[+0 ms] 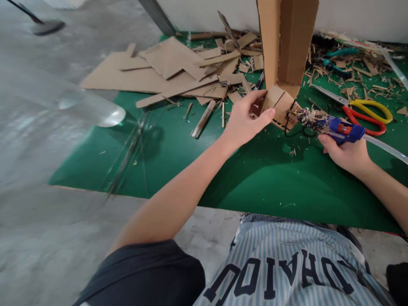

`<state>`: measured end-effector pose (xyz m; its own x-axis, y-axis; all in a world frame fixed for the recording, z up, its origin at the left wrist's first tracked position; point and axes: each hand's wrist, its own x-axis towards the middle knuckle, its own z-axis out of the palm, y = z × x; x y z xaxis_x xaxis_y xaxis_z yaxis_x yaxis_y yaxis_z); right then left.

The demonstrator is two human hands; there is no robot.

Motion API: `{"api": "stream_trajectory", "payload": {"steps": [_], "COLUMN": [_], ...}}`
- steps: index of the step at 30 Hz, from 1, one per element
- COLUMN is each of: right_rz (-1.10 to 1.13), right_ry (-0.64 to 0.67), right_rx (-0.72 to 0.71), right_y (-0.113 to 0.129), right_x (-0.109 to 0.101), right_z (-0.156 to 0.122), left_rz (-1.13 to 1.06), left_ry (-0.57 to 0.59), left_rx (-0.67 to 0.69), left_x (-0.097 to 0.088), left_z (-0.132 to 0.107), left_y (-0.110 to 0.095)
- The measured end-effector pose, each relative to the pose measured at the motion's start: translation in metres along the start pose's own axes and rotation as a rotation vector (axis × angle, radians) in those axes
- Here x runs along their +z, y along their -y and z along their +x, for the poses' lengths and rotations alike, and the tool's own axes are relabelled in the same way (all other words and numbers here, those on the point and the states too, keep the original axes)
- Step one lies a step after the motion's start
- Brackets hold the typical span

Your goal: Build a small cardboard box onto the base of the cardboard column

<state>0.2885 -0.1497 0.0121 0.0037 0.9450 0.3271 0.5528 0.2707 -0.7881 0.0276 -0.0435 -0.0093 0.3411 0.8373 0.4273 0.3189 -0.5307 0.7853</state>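
My left hand (247, 117) pinches a small cardboard flap (280, 104) at the foot of a tall folded cardboard piece (287, 42) that stands upright on the green mat (178, 157). My right hand (346, 153) grips a blue and orange hot glue gun (338, 127), its glue-crusted nozzle (302, 115) pointing left and touching or nearly touching the flap. A clear glue stick (385, 148) sticks out behind the gun.
Yellow and red scissors (366, 112) lie just beyond the glue gun. Large cardboard sheets and strips (165, 70) are piled at the mat's back left, with scraps and teal pliers (334, 63) at the back right. A clear plastic sheet (95, 110) overlaps the mat's left edge on grey floor.
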Motion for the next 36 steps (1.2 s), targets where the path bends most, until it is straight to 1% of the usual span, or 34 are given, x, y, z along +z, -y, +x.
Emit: {"api": "stream_trajectory", "payload": {"steps": [5,11,15,24,27,31,36], "right_rz": [-0.007,0.006,0.023,-0.007,0.019,0.038,0.025], "right_ry": [0.001,0.007,-0.002,-0.069,-0.099,-0.146,-0.128], "right_rx": [0.008,0.012,0.010,-0.055,-0.052,-0.024,-0.007], "right_y": [-0.001,-0.002,-0.001,-0.009,-0.011,-0.015,-0.017], "right_x": [0.001,0.001,0.001,0.001,0.002,0.004,0.002], "right_z": [-0.001,-0.001,-0.001,-0.002,-0.002,-0.002,-0.002], "left_rz": [0.021,0.021,-0.008,-0.106,-0.147,-0.169,-0.169], "left_ry": [0.010,-0.014,-0.029,0.053,0.088,0.097,0.109], "left_rx": [0.001,0.006,-0.016,-0.078,-0.102,-0.107,-0.126], "left_x": [0.000,0.001,0.001,0.001,0.001,0.001,0.001], "left_z": [0.000,0.000,0.000,0.000,-0.001,-0.001,-0.002], "left_y": [0.000,0.001,-0.001,-0.005,-0.009,-0.011,-0.012]}}
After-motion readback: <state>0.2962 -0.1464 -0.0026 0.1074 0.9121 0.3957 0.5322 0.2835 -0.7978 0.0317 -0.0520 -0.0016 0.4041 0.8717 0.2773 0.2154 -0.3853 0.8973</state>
